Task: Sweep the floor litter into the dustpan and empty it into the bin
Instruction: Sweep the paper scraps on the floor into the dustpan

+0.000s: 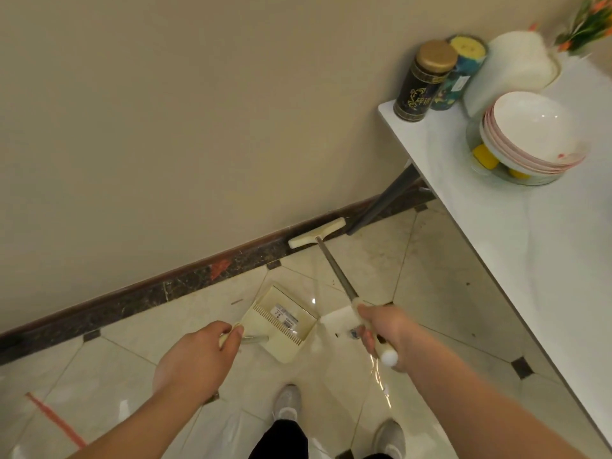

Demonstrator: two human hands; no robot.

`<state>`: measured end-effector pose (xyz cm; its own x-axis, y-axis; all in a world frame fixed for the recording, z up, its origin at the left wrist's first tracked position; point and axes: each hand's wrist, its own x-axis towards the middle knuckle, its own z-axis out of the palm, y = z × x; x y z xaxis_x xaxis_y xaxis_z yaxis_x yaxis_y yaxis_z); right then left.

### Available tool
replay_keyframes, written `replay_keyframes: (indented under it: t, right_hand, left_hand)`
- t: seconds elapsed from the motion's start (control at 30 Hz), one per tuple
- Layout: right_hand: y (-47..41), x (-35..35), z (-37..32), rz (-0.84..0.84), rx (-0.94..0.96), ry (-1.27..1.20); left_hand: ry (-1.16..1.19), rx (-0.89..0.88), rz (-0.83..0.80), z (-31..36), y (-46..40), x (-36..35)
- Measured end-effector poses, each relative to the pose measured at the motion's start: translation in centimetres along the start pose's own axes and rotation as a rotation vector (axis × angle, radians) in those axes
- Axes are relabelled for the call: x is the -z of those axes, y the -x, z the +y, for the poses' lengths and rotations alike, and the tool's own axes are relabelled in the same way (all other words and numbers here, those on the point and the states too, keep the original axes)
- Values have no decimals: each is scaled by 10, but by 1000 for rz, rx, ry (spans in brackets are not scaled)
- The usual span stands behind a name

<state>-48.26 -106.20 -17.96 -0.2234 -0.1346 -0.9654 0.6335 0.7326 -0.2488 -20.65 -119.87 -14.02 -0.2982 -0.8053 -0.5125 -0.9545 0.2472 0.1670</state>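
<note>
Your right hand (381, 332) is wrapping its fingers around the broom (334, 276), head reaching the skirting ahead; your left hand (202, 356) is pinching the dustpan (281, 321) handle, pan on the floor left of the shaft.

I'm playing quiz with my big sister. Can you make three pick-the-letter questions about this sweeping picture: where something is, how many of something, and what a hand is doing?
1. Where is the broom head?
A. against the baseboard
B. inside the dustpan
C. on the table

2. How many tall tins stand on the white table?
A. none
B. two
C. five

3. What is the right hand doing?
A. hanging open
B. lifting a bowl
C. gripping the broom handle

Answers: 1 A, the head sits by the dark baseboard. 2 B, a gold-lidded tin and a blue tin stand together. 3 C, its fingers wrap the broom handle, while the left hand holds the dustpan.
</note>
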Motion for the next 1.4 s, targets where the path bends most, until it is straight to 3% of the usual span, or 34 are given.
replay_keyframes:
  t: [0.13,0.23,0.47,0.6,0.77,0.93,1.13,1.4]
  right_hand:
    - [-52,-27,-34,77,-40,0]
    - [-72,-17,-23,70,-70,37]
    - [-15,39,21,-65,-186,28]
    - [28,24,47,-71,-108,92]
    - [-2,-5,27,-36,-42,119]
    - [-46,-17,34,38,-85,162]
    - [6,17,90,53,-137,165]
    - [-8,-23,46,-9,-61,152]
  left_hand:
    - [-6,11,31,-7,-2,-5]
    - [2,16,41,-7,-3,-8]
    - [51,19,8,-3,-4,-3]
    - [36,21,17,-7,0,9]
    - [54,44,12,-28,8,11]
    - [30,104,50,-55,19,0]
    - [51,105,39,-67,22,-1]
    - [57,112,82,-73,26,-2]
